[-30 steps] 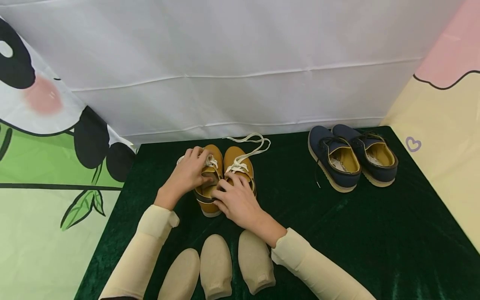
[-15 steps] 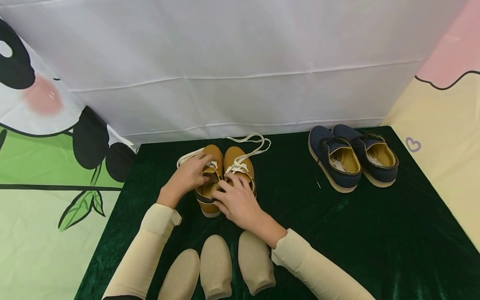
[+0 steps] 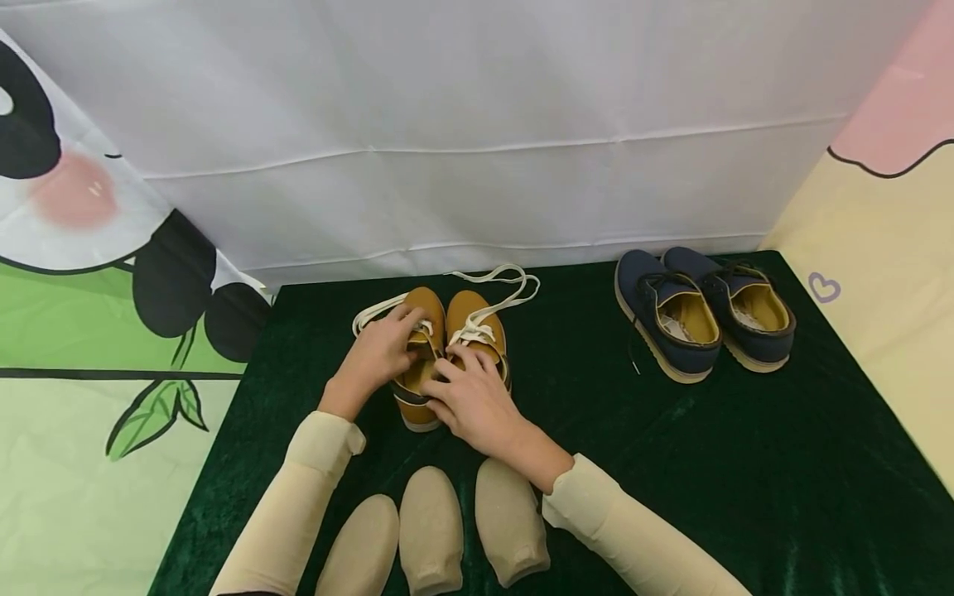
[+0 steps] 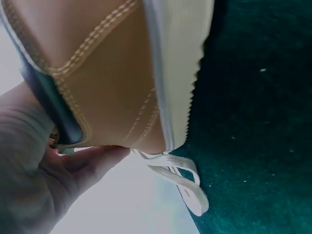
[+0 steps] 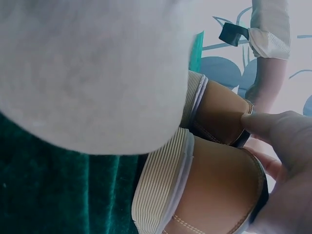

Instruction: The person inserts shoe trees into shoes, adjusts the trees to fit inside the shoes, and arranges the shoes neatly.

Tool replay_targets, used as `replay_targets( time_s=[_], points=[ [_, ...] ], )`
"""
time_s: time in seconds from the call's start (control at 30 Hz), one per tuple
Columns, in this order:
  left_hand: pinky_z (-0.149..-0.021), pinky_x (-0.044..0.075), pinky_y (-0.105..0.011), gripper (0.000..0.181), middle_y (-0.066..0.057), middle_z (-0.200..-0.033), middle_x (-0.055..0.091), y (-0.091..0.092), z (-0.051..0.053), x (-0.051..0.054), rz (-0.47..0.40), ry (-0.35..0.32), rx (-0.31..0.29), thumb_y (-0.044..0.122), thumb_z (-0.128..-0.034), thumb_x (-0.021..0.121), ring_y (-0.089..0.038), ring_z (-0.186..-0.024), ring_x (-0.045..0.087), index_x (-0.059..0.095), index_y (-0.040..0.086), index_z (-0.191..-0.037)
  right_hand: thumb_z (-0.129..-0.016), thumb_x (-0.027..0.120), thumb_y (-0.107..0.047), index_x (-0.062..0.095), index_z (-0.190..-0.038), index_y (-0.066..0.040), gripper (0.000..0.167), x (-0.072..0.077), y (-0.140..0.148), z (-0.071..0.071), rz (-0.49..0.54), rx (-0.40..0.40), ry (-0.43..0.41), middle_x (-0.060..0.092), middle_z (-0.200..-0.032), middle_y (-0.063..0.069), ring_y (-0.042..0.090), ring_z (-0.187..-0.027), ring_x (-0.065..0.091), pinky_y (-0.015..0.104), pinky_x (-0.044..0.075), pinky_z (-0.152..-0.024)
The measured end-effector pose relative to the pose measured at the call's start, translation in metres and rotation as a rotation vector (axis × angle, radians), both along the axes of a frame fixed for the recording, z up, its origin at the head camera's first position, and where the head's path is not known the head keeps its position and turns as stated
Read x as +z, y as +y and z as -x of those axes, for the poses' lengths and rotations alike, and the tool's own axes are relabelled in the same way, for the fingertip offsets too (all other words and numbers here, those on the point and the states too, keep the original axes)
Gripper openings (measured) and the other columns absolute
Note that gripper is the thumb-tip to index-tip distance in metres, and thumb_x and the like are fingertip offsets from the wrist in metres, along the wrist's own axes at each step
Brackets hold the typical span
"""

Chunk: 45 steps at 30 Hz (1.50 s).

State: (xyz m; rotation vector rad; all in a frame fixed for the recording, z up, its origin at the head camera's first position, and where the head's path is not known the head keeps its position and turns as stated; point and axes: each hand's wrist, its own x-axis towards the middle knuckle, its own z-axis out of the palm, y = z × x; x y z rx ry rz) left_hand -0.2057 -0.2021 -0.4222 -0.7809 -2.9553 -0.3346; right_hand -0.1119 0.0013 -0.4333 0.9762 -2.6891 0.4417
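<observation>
Head view has a left tan leather shoe with white laces (image 3: 425,300) standing on a dark green velvet-covered bench (image 3: 633,463), tight beside its mate, a right tan leather shoe with white laces (image 3: 464,306). Held from both sides, the left shoe's collar could buckle if the hands pull unevenly. Since the right hand (image 3: 477,397) also lies across the mate, a quick lift could drag or tip that one too. The loose white lace loops (image 4: 195,202) beside the left toe might snag on a finger.

The left hand (image 3: 380,348) is clamped on the left shoe from its outer side, thumb in the mouth, fingers bent over the lacing. The right hand comes in palm down, thumb and forefinger curled on the left shoe's inner rim.

Nearer the person, the right forearm slants close by three beige rounded matte forms (image 3: 432,530); a low sweep might knock them. The navy lace-up shoes (image 3: 701,323) stand well apart.
</observation>
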Motion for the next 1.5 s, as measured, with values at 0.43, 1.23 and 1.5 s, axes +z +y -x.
replay_targets(
  time_s=[0.43,1.23,1.5],
  points=[
    [-0.09,0.059,-0.05,0.051,-0.013,-0.137,0.061,0.0,-0.004,0.0,-0.032,-0.033,0.016,0.015,-0.09,0.083,-0.034,-0.104,0.07,0.058,0.015,-0.135,-0.103,0.066,-0.039,0.072,-0.124,-0.033,0.023,0.002,0.007,0.0,-0.042,0.058,0.012,0.065,-0.129,-0.005,0.032,-0.145,0.045,0.051,0.04,-0.118],
    [-0.116,0.042,-0.06,0.045,-0.012,-0.149,0.055,0.017,-0.028,0.025,-0.15,-0.049,-0.107,0.026,-0.0984,0.075,-0.035,-0.139,0.053,0.062,0.016,-0.14,-0.105,0.064,-0.034,0.058,-0.149,-0.028,0.044,0.009,0.029,-0.009,-0.11,0.174,-0.014,0.056,-0.151,0.003,0.031,-0.144,0.044,0.05,0.04,-0.119],
    [-0.113,0.046,-0.057,0.042,-0.009,-0.147,0.06,0.032,-0.025,0.016,-0.167,-0.002,-0.216,0.031,-0.1,0.072,-0.032,-0.135,0.057,0.064,0.018,-0.139,-0.105,0.064,-0.032,0.06,-0.146,-0.026,0.042,0.011,0.041,-0.018,-0.041,0.212,-0.066,0.056,-0.152,0.003,0.032,-0.144,0.046,0.055,0.044,-0.114]
  ],
)
